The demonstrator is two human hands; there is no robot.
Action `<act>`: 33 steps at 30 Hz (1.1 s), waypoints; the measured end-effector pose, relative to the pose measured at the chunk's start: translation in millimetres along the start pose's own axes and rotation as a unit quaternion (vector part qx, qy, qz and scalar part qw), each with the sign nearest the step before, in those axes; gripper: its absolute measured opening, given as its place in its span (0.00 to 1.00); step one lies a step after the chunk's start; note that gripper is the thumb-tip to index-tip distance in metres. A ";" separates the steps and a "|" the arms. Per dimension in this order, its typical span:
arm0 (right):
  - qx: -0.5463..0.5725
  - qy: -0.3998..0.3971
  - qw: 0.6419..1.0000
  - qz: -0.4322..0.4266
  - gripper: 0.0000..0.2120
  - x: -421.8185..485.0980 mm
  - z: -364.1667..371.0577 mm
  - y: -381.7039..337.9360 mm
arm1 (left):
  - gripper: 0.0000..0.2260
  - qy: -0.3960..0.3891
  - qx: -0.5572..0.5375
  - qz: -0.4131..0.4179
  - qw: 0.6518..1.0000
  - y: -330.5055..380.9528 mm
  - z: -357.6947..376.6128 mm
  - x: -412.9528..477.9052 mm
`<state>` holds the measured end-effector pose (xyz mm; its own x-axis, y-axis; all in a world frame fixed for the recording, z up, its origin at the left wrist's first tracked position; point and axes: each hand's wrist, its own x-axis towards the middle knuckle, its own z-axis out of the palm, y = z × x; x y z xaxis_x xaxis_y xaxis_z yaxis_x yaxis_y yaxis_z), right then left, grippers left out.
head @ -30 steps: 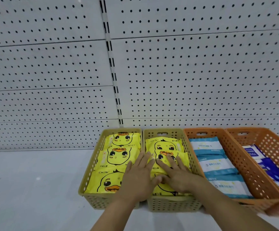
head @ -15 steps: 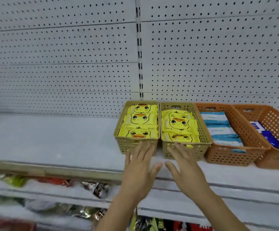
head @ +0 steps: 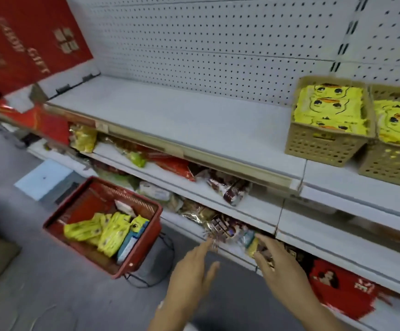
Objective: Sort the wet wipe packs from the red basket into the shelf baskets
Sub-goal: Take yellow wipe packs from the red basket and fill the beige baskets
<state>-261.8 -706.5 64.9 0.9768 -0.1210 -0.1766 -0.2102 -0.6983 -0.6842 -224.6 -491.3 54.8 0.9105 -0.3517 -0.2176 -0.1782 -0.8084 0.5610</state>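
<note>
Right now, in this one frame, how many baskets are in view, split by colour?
red basket: 1, on the floor
tan shelf baskets: 2, side by side on the top shelf, the right one cut off by the frame edge
Total: 3

Red basket (head: 146, 242) open on top; free shelf (head: 182, 115) room left of tan baskets (head: 323, 146).

Red basket (head: 146, 237), lower left, holding loose yellow and blue wet wipe packs (head: 108, 231); two tan shelf baskets (head: 323, 145), upper right, filled with yellow packs.
</note>
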 end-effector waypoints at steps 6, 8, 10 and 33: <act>0.051 -0.087 0.995 -0.017 0.14 63.4 98.1 -74.1 | 0.25 0.007 -0.047 -0.115 0.992 -125.8 -44.8 -8.0; 0.071 -0.105 0.992 -0.017 0.13 91.8 139.1 -109.5 | 0.25 0.009 -0.060 -0.147 0.987 -171.7 -70.5 -2.7; 0.087 -0.127 0.988 -0.018 0.13 121.2 184.5 -149.2 | 0.24 0.000 -0.074 -0.185 0.980 -222.9 -101.3 9.1; -0.007 -0.266 0.938 0.224 0.26 350.3 550.6 -189.9 | 0.28 -0.156 0.399 -0.215 0.878 -569.8 -130.9 200.7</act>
<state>98.0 -227.8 -256.6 0.6322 -0.0380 -0.7739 -0.5898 -0.6714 -0.4488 108.6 -39.5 -204.0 0.8332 0.0543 -0.5503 -0.1619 -0.9276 -0.3366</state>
